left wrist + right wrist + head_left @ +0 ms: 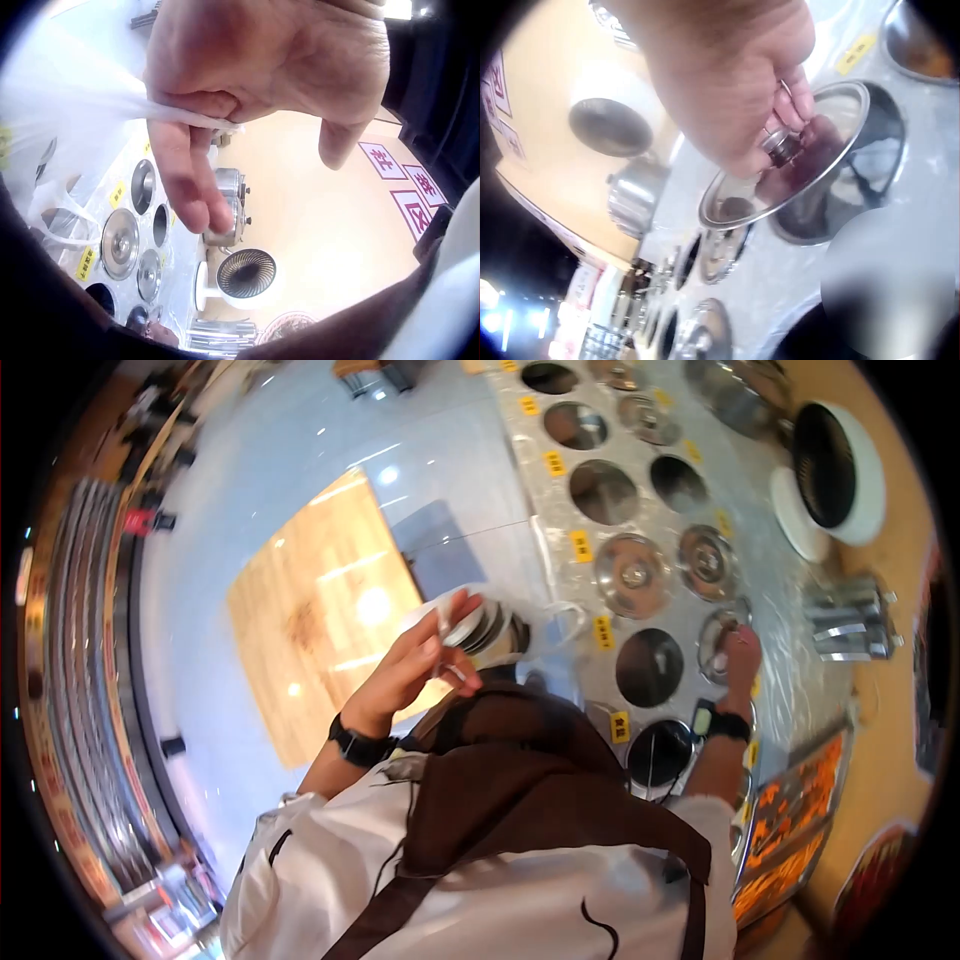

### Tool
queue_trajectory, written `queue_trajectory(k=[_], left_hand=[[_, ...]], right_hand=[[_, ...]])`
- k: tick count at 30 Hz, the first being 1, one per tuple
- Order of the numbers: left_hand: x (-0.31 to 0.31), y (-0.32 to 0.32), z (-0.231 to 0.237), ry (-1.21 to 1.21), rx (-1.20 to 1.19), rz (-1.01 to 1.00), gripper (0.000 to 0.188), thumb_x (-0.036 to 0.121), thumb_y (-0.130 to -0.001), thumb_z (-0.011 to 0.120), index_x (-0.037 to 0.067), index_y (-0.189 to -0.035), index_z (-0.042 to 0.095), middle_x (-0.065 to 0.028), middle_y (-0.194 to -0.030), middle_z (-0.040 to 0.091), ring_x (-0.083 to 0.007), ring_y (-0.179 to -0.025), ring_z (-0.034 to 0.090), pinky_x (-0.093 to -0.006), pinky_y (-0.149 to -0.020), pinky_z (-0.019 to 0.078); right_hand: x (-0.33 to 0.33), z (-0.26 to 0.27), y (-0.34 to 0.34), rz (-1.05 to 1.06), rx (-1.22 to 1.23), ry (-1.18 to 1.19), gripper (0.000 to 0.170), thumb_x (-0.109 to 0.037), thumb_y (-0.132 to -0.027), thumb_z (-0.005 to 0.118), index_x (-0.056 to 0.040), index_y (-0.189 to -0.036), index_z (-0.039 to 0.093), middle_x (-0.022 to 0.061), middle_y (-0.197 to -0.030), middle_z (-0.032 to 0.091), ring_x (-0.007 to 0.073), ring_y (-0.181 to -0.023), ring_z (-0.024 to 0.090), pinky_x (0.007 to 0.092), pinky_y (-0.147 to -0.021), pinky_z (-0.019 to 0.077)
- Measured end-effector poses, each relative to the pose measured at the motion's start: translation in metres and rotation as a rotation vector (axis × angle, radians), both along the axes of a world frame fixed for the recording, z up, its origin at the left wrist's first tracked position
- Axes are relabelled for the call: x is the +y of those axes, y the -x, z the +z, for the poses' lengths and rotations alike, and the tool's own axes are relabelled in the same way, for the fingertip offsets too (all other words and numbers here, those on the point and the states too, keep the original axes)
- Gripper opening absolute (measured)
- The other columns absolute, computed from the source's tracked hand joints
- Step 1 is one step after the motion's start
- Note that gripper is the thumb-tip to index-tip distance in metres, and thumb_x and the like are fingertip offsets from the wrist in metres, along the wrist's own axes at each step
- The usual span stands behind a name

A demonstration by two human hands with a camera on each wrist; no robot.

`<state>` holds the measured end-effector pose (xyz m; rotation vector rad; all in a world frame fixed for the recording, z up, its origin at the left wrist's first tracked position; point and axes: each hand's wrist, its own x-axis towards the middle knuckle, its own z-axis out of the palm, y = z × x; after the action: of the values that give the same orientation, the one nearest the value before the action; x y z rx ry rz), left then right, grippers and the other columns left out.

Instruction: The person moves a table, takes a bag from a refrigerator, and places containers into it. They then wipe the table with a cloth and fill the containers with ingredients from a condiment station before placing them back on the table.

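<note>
My right hand [740,660] pinches the knob [781,148] of a round metal lid [844,112]. In the right wrist view the lid is tilted and partly overlaps a round metal well [889,154] in the counter. Left of the counter, my left hand [400,670] holds a white plastic bag [82,82] by a twisted handle, with curled fingers round it. Other fingers of that hand [270,60] reach loosely past the handle. Stacked round containers [490,632] show inside the bag in the head view, and a second handle loop [572,622] hangs free.
Rows of round wells, some lidded [632,575], run along the plastic-covered counter with yellow labels [581,546]. Behind them stand a white round appliance [868,480] and metal pots [735,395]. Orange food trays [800,800] lie at the near right; a wooden table [310,610] stands left.
</note>
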<state>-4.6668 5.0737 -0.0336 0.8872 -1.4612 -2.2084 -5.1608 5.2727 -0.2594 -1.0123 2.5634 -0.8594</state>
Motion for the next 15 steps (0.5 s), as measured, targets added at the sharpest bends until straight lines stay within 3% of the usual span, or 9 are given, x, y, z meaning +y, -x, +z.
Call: queue_trajectory(k=[1,2,4,6,7,8,10,12,15], left_hand=[[-0.002,-0.001,-0.003,-0.002,0.021,0.011,0.084,0.056,-0.081,0.047,0.006,-0.139,0.014,-0.0148,-0.142,0.022,-0.0202,-0.071,0.059,-0.0294,-0.063,0.0508],[-0.002,-0.002,-0.005,-0.003,0.011,0.040,0.084,0.056,-0.081,0.047,0.006,-0.139,0.014,-0.0148,-0.142,0.022,-0.0202,-0.071,0.059,-0.0294,-0.063,0.0508],[-0.002,0.000,-0.007,-0.011,0.037,0.028,0.087,0.059,-0.079,0.047,0.006,-0.139,0.014,-0.0154,-0.142,0.022,-0.0198,-0.071,0.060,-0.0288,-0.063,0.0516],[-0.001,0.005,-0.007,-0.014,0.032,0.020,0.089,0.061,-0.077,0.048,0.006,-0.139,0.014,-0.0158,-0.142,0.021,-0.0198,-0.072,0.060,-0.0288,-0.063,0.0519],[0.001,0.008,-0.006,-0.018,0.029,0.017,0.090,0.061,-0.077,0.048,0.006,-0.139,0.014,-0.0159,-0.142,0.021,-0.0198,-0.071,0.060,-0.0288,-0.063,0.0517],[0.003,0.009,-0.004,-0.021,0.026,0.013,0.091,0.062,-0.077,0.049,0.005,-0.139,0.014,-0.0159,-0.142,0.021,-0.0197,-0.071,0.060,-0.0287,-0.062,0.0516],[0.007,0.011,0.001,-0.015,0.022,0.000,0.092,0.062,-0.076,0.049,0.005,-0.139,0.014,-0.0158,-0.142,0.021,-0.0197,-0.070,0.060,-0.0286,-0.062,0.0514],[0.011,0.014,0.008,0.010,0.000,0.004,0.093,0.063,-0.076,0.048,0.003,-0.139,0.015,-0.0158,-0.142,0.022,-0.0195,-0.069,0.059,-0.0281,-0.061,0.0507],[0.009,0.004,0.006,-0.014,0.101,-0.032,0.083,0.055,-0.081,0.048,0.007,-0.139,0.016,-0.0138,-0.142,0.023,-0.0217,-0.076,0.059,-0.0302,-0.063,0.0518]], right_hand=[[-0.004,0.014,-0.015,-0.133,-0.349,0.321,0.026,-0.022,-0.081,0.054,-0.0009,-0.094,0.060,0.0074,-0.087,0.062,0.0190,-0.068,0.059,0.0278,-0.061,0.0467],[-0.018,0.036,-0.032,-0.107,-0.363,0.314,0.026,-0.022,-0.081,0.054,-0.0009,-0.094,0.060,0.0074,-0.087,0.062,0.0190,-0.068,0.059,0.0278,-0.061,0.0467],[-0.035,0.085,-0.079,-0.117,-1.262,0.505,0.035,-0.029,-0.086,0.048,0.0002,-0.103,0.059,0.0061,-0.092,0.062,0.0125,-0.075,0.058,0.0239,-0.066,0.0467],[-0.063,0.114,-0.120,0.388,-1.184,0.295,0.039,-0.030,-0.088,0.045,0.0014,-0.109,0.055,0.0063,-0.095,0.061,0.0135,-0.081,0.058,0.0250,-0.073,0.0473],[-0.087,0.136,-0.146,0.752,-0.674,0.023,0.037,-0.024,-0.085,0.051,0.0028,-0.110,0.054,0.0064,-0.097,0.059,0.0140,-0.086,0.058,0.0248,-0.075,0.0469],[-0.109,0.152,-0.182,0.847,-0.906,-0.012,0.035,-0.016,-0.079,0.059,0.0030,-0.108,0.055,0.0065,-0.097,0.059,0.0139,-0.087,0.057,0.0246,-0.077,0.0461],[-0.137,0.127,-0.232,1.121,-0.795,0.056,0.033,-0.010,-0.074,0.063,-0.0013,-0.106,0.057,0.0077,-0.094,0.060,0.0126,-0.083,0.057,0.0276,-0.072,0.0459],[-0.154,0.112,-0.276,1.197,-0.471,0.245,0.027,-0.012,-0.075,0.063,-0.0014,-0.100,0.059,0.0102,-0.089,0.060,0.0132,-0.079,0.057,0.0274,-0.067,0.0456],[-0.156,0.123,-0.290,1.095,-0.640,0.388,0.025,-0.018,-0.076,0.063,-0.0022,-0.096,0.059,0.0127,-0.088,0.059,0.0200,-0.078,0.058,0.0289,-0.069,0.0455]])
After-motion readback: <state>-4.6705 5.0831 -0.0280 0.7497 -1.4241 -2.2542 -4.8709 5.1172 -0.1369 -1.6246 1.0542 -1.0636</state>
